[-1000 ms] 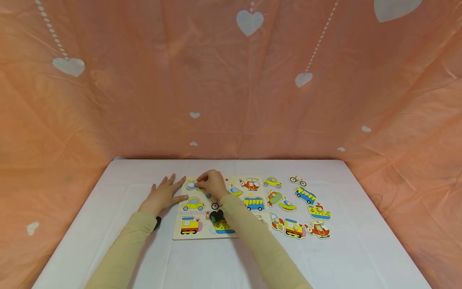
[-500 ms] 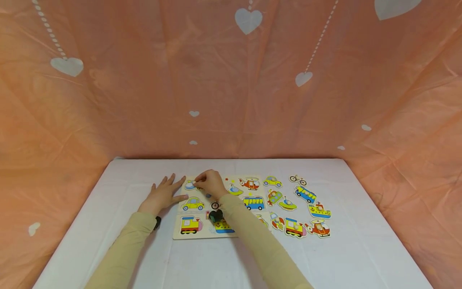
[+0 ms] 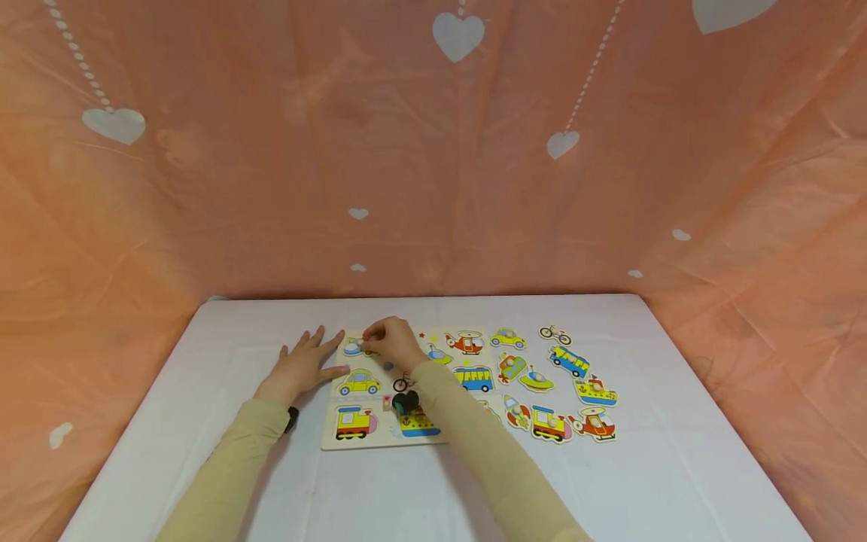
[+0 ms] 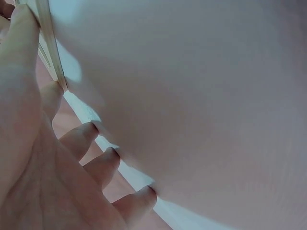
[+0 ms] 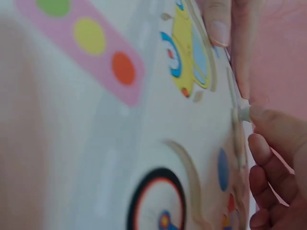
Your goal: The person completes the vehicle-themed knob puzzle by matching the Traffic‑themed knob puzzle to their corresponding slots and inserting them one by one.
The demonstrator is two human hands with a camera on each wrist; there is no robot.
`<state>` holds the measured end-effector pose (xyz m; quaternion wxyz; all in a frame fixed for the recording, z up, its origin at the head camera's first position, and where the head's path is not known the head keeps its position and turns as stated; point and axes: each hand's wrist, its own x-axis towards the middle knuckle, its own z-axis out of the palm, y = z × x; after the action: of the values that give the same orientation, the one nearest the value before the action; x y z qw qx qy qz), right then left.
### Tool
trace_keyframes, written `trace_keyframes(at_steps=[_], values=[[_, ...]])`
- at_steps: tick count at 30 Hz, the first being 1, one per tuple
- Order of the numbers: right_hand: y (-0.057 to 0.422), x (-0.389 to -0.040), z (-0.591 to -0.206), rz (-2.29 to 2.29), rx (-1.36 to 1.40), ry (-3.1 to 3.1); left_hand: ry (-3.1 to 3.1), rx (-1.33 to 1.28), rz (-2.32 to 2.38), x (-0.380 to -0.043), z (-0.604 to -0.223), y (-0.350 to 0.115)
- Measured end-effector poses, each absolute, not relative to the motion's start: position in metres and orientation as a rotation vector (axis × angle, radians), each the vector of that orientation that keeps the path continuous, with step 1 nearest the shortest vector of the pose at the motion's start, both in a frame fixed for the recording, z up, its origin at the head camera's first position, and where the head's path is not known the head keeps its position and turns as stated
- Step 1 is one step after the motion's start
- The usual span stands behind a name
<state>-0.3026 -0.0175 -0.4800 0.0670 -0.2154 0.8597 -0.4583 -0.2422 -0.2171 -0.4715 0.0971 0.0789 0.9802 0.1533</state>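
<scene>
A wooden puzzle board [image 3: 379,439] printed with vehicles lies on the table. At its far left corner my right hand [image 3: 396,342] pinches the small pale knob [image 5: 243,114] of a puzzle piece [image 3: 353,347] that shows blue and yellow. The piece sits at the board surface, partly covered by my fingers. My left hand [image 3: 298,370] is spread at the board's left edge, with the thumb over the board and the index fingertip at its corner. In the left wrist view, the left hand's [image 4: 62,158] other fingertips touch the white tabletop. Printed cars, a train and a bus show on the board.
Right of the board lie several loose knobbed pieces, among them a yellow car [image 3: 508,338], a bicycle [image 3: 555,335], a blue bus [image 3: 569,362], a ship [image 3: 596,391], a train [image 3: 550,424] and a helicopter [image 3: 596,424]. A pink heart-patterned cloth [image 3: 420,226] hangs behind the table.
My right fingertips have shifted slightly left at the far left corner of the board, still pinching the piece's knob. My left hand has stayed in place; the head view has shifted slightly.
</scene>
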Motion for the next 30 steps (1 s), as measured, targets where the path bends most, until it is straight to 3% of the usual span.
trace_keyframes(at_steps=[30], values=[[0.001, -0.306, -0.48, -1.463, -0.644, 2.466, 2.893, 0.222, 0.458, -0.242, -0.47, -0.216]])
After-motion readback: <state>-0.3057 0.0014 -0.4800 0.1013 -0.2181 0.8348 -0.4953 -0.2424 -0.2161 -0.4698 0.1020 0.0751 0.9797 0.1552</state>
